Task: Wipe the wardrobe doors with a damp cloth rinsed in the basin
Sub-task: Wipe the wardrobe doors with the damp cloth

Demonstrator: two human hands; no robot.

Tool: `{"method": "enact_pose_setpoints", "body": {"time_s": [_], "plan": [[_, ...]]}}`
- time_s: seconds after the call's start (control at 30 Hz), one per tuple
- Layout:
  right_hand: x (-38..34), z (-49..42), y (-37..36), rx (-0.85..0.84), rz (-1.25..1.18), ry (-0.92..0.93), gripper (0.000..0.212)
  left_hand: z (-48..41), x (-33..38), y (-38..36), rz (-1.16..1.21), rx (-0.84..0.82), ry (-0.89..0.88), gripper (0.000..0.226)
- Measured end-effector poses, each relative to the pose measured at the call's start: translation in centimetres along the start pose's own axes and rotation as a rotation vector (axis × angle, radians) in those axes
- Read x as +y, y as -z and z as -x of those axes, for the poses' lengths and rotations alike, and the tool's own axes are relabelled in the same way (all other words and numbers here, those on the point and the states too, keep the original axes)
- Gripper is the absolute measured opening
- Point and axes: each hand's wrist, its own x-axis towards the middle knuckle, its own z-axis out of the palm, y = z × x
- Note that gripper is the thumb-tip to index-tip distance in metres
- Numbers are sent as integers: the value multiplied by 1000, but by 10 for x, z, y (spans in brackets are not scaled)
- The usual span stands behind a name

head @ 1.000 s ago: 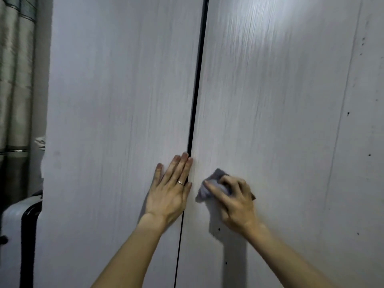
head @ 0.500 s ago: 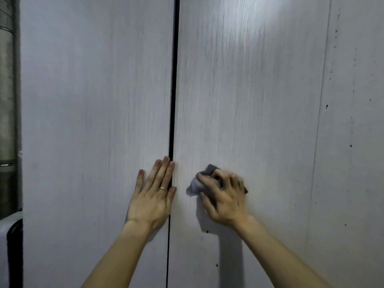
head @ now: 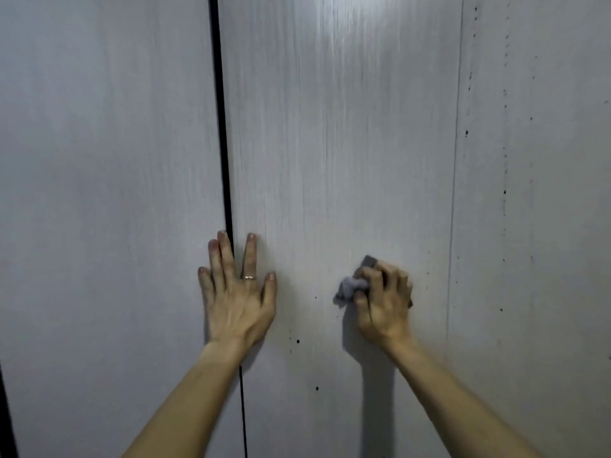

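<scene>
Nearest to us, two bare forearms rise from the bottom edge of the view, each cut off before the elbow. We see the left hand laid flat on the wardrobe, fingers straight and spread, holding nothing. It straddles the dark gap between the doors: some fingers lie on the inner edge of the left door, the rest on the right door. One finger carries a ring. The hand hides the stretch of the gap beneath it.

To its right, well apart from it, the right hand has its fingers curled round a grey cloth and presses it against the right door, in the lower half of what we can see of it. Most of the cloth is hidden under the hand. We make out only a crumpled pale fold at the hand's left and a darker corner poking out above the knuckles.

Small dark specks dot the door below and between the hands. Farther right, a thin vertical seam separates the right door from another pale panel, also speckled. We cannot tell whether that is a third door. A dark strip at the lower left edge is too cropped to identify. The doors' tops and bottoms lie outside the view.
</scene>
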Motion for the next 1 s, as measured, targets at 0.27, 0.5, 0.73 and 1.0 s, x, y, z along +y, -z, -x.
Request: {"method": "enact_pose_setpoints", "body": {"time_s": [0.27, 0.5, 0.73, 1.0], "plan": [[27, -160, 40, 60, 62, -65, 42, -2, 10, -8, -25, -95, 88, 78], [49, -126, 37, 165, -28, -161, 33, -2, 14, -6, -52, -136, 103, 81], [66, 29, 38, -113, 13, -49, 27, -1, 19, 1, -71, -182, 112, 82], [52, -195, 63, 52, -32, -154, 38, -1, 20, -1, -75, -183, 125, 83]]}}
